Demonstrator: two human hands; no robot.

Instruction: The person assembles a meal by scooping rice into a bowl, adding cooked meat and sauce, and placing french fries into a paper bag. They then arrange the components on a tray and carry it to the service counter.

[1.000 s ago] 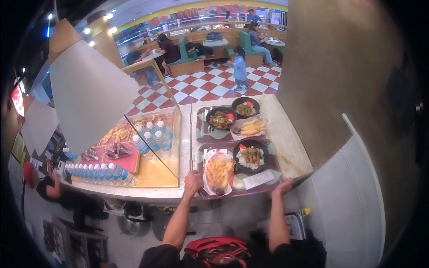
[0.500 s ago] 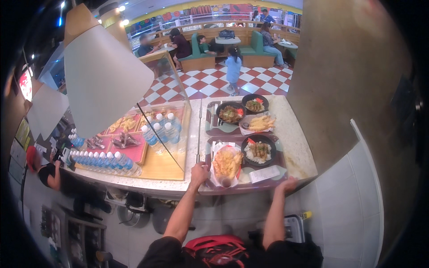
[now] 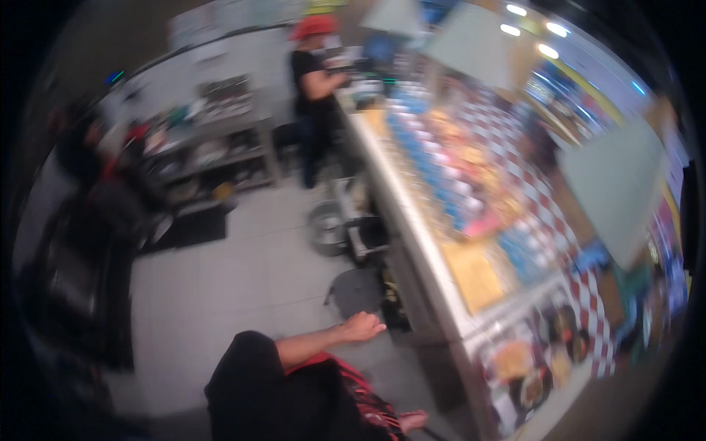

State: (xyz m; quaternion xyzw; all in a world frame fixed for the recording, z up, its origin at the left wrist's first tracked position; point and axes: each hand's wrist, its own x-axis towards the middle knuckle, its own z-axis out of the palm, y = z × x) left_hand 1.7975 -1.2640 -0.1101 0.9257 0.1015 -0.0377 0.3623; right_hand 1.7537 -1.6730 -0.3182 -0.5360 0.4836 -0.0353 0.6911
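Note:
My left hand (image 3: 363,326) hangs in front of me over the kitchen floor, away from the counter. Its fingers look loosely curled in, with nothing visible in them. Low in the picture, by the red-patterned front of my clothing, is my right hand (image 3: 413,420); its fingers are too blurred to read. Neither hand touches the food trays. On the counter's near end, to the right, a dish of fried food (image 3: 512,360) and a dark bowl (image 3: 531,389) sit on a tray, with a white paper slip (image 3: 505,411) beside them.
A long counter (image 3: 462,323) runs along my right, carrying rows of bottles (image 3: 434,158) and trays of food. A dark round lid-like thing (image 3: 356,294) and a metal pot (image 3: 326,226) stand beside it. Ahead is a co-worker in a red cap (image 3: 315,81). Shelving (image 3: 213,151) stands left.
My view has swung left from the counter trays to the kitchen aisle. Both hands have come away from the tray edge. The picture is now blurred.

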